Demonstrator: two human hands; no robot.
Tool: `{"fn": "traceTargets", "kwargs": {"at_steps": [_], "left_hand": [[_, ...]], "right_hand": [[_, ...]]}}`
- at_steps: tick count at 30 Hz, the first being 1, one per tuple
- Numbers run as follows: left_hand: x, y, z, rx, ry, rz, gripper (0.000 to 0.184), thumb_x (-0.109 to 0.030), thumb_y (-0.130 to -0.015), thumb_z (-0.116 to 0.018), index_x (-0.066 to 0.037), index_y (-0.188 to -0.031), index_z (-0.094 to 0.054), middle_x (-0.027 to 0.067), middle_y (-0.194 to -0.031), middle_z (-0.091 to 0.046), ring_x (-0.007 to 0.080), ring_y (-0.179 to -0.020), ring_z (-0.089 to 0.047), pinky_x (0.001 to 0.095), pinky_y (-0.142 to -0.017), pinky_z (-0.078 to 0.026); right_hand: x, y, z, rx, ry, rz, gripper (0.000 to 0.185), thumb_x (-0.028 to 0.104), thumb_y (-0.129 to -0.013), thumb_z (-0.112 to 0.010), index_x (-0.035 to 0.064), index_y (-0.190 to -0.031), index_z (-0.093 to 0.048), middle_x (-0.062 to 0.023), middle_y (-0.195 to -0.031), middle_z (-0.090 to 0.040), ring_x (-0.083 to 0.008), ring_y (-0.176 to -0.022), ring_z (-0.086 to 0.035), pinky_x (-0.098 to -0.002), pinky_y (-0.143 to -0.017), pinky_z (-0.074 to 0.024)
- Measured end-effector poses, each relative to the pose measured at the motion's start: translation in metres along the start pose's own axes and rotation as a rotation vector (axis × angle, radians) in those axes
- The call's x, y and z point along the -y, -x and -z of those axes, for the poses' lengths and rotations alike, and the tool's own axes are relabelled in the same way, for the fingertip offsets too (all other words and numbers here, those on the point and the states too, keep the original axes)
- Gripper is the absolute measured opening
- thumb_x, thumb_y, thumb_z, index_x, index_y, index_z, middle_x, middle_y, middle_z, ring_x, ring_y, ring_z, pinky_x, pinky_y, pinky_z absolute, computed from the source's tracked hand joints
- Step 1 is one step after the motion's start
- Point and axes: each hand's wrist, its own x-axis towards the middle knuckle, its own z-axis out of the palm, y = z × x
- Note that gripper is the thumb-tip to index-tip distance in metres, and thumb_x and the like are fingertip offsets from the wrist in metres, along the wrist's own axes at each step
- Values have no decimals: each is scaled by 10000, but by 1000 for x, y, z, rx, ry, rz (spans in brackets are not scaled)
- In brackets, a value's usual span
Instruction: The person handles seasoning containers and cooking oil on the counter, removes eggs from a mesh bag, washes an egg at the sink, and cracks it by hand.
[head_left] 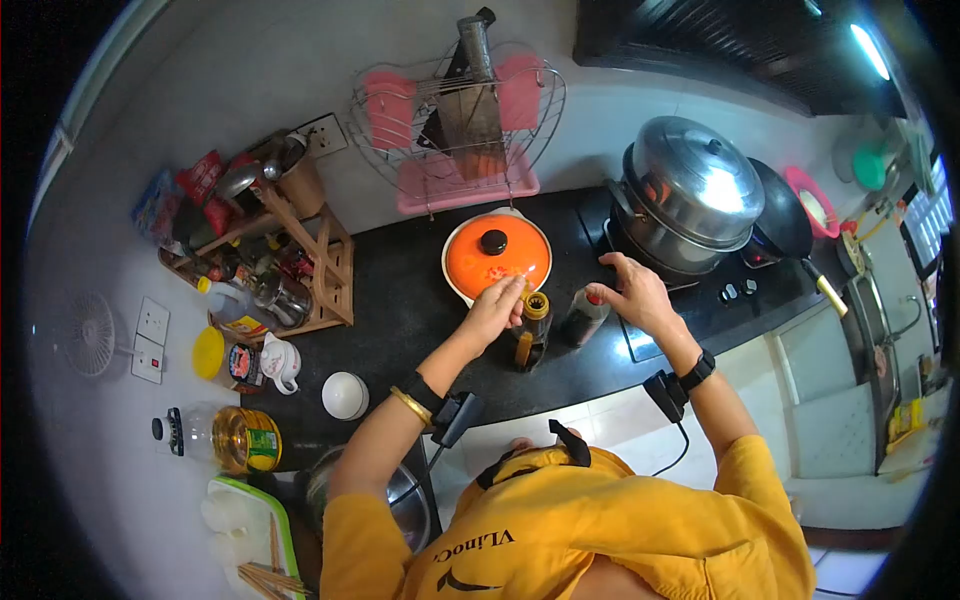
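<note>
My left hand is closed, its fingers bunched at the front edge of an orange-lidded pot. Whatever those fingers hold, if anything, is hidden. Just right of them stands a dark sauce bottle, upright, with a yellow ring around its uncapped mouth. My right hand has its thumb and fingers apart. The thumb is at the red cap of a second bottle, which stands on the black counter; whether they touch I cannot tell.
A large steamer pot and a wok occupy the stove at right. A wire rack hangs behind. Left are a wooden spice rack, a white teapot, a white bowl and an oil jug.
</note>
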Motion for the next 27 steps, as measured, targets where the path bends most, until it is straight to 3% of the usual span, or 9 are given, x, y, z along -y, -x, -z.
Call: {"fn": "traceTargets", "kwargs": {"at_steps": [3,4,5,7,11,14,18,21,27], "left_hand": [[8,0,-7,-108,-155,-240,362,-362,-927,-403,-31,-1014,-520,14,-680,-508,110,-585,-519,247,-561,-431],[8,0,-10,-241,-286,-344,296,-293,-892,-492,-22,-1007,-512,77,-737,-544,193,-648,-561,312,-592,-445],[8,4,-12,-243,-282,-340,296,-293,-892,-492,-22,-1007,-512,77,-737,-544,193,-648,-561,312,-592,-445],[-25,30,-25,-544,-680,-699,238,-216,-840,-559,-42,-997,-518,113,-798,-549,266,-709,-562,356,-614,-443],[-19,55,-75,-58,-541,-479,334,-185,-787,-604,-27,-1059,-490,147,-967,-529,293,-895,-542,370,-765,-440],[29,33,-108,-79,-607,-409,711,-238,-716,-687,-16,-1273,-304,209,-1231,-391,347,-1129,-426,406,-938,-363],[41,-7,-127,-277,-617,-288,969,-310,-645,-736,-33,-1357,-139,227,-1338,-279,357,-1262,-259,416,-1021,-276],[46,-36,-141,-377,-587,-160,968,-320,-625,-749,-41,-1353,-176,216,-1334,-303,346,-1266,-268,413,-1014,-291],[61,-57,-137,-514,-570,-252,634,-339,-642,-701,-89,-1165,-444,140,-1119,-515,326,-1047,-497,425,-854,-425]], "right_hand": [[-3,-6,-2,34,69,72,460,442,-746,-626,42,-957,-543,-138,-745,-584,-295,-687,-589,-369,-614,-461],[-4,-8,-2,28,91,113,446,437,-747,-630,39,-930,-547,-126,-660,-567,-279,-627,-580,-361,-577,-449],[-3,-10,1,34,93,113,446,437,-747,-630,39,-930,-547,-126,-660,-567,-279,-627,-580,-361,-577,-449],[3,-15,10,187,195,118,469,463,-739,-620,45,-936,-547,-154,-768,-623,-337,-737,-608,-400,-636,-480],[-2,-20,8,190,215,200,462,466,-737,-617,47,-915,-536,-158,-728,-621,-340,-702,-611,-405,-616,-484],[-1,-26,10,275,285,182,448,455,-742,-614,48,-901,-520,-171,-716,-615,-338,-692,-611,-411,-612,-484],[-7,-29,9,277,281,276,440,466,-754,-594,53,-871,-498,-174,-661,-601,-347,-649,-605,-426,-578,-481],[-11,-31,7,294,274,329,451,499,-763,-564,63,-846,-485,-167,-610,-586,-358,-601,-594,-437,-538,-472],[-27,-40,16,425,163,539,475,487,-715,-630,73,-915,-511,-140,-660,-600,-334,-645,-597,-412,-567,-458]]}}
